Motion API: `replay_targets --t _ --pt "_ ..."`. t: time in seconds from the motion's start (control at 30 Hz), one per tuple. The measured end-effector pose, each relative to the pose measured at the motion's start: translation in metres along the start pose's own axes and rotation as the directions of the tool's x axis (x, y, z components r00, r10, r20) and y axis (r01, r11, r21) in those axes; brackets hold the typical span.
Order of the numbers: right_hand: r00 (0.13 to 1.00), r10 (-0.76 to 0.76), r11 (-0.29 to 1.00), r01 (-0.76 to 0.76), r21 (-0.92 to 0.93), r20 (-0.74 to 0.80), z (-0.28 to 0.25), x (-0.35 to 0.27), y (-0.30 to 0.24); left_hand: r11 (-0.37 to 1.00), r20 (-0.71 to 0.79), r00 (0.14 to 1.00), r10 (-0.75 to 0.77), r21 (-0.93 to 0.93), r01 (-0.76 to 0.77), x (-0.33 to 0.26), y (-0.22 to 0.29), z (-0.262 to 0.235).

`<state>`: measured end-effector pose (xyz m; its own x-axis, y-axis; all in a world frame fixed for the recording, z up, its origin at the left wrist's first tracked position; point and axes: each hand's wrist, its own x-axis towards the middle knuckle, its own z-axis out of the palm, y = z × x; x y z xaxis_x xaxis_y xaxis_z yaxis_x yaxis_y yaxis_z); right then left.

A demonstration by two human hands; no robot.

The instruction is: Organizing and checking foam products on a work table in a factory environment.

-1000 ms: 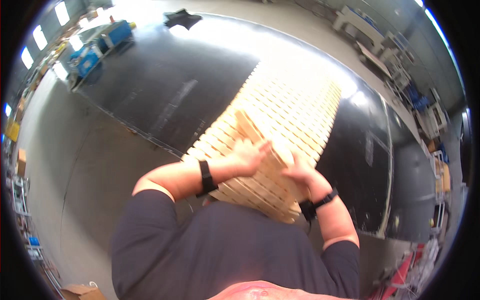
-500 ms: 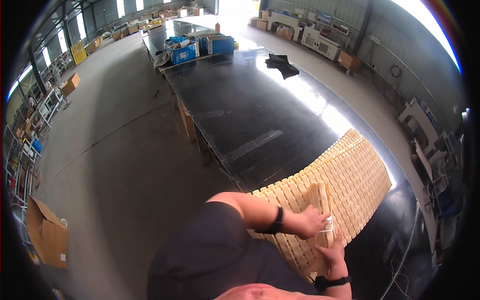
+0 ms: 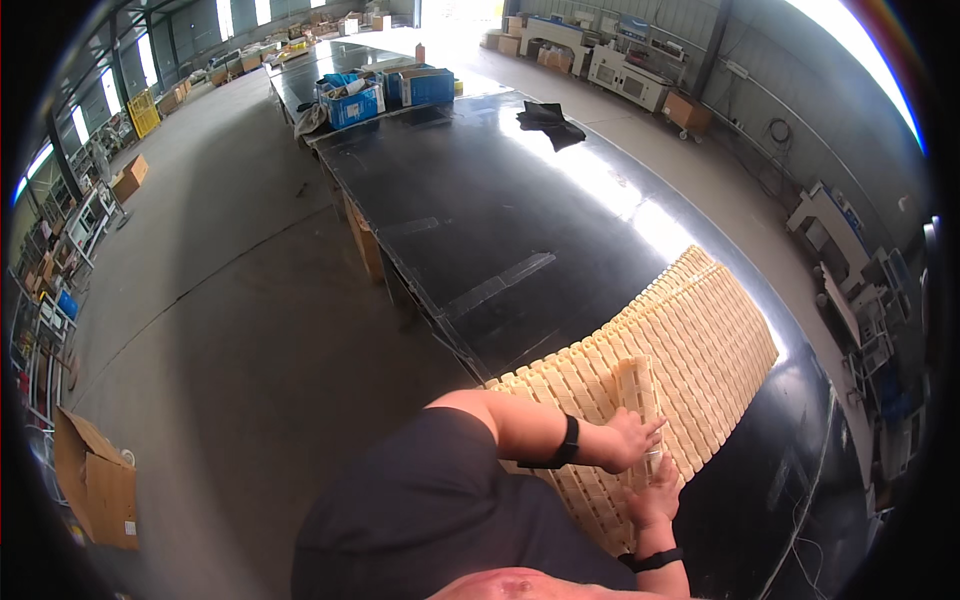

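Note:
A wide beige mat of linked, knobbly rows spreads across the near right part of the dark table. On top of it lies a narrow beige strip with a row of slots, running away from me. My left hand reaches across from the left and closes over this strip, one finger stretching to the right. Closer to me, my right hand grips the strip from its right side. Between the hands shows a small white band across the strip. Parts of the strip are hidden beneath my hands.
The long black table runs far ahead, with blue boxes and a folded black cloth on it. A thin cord lies at the near right. Cardboard boxes stand on the floor at left; machines line the right wall.
The view has shifted slightly. The strip's far end looks narrower and tighter than before. My right hand has moved up a little, closer to the left.

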<state>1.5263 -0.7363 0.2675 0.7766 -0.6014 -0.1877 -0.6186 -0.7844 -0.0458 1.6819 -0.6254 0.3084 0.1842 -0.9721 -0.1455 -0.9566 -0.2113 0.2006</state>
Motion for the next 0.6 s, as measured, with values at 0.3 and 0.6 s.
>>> replay_targets --t 0.3,0.6 --pt "0.957 -0.130 0.920 0.215 0.329 -0.261 0.018 0.057 0.086 0.941 -0.067 0.998 -0.018 -0.339 -0.005 -0.009 -0.031 0.040" --pt "0.990 0.106 0.979 -0.120 -0.167 -0.091 -0.015 0.039 0.043 0.748 -0.187 0.933 -0.308 -0.653 0.116 0.053 -0.020 0.055"
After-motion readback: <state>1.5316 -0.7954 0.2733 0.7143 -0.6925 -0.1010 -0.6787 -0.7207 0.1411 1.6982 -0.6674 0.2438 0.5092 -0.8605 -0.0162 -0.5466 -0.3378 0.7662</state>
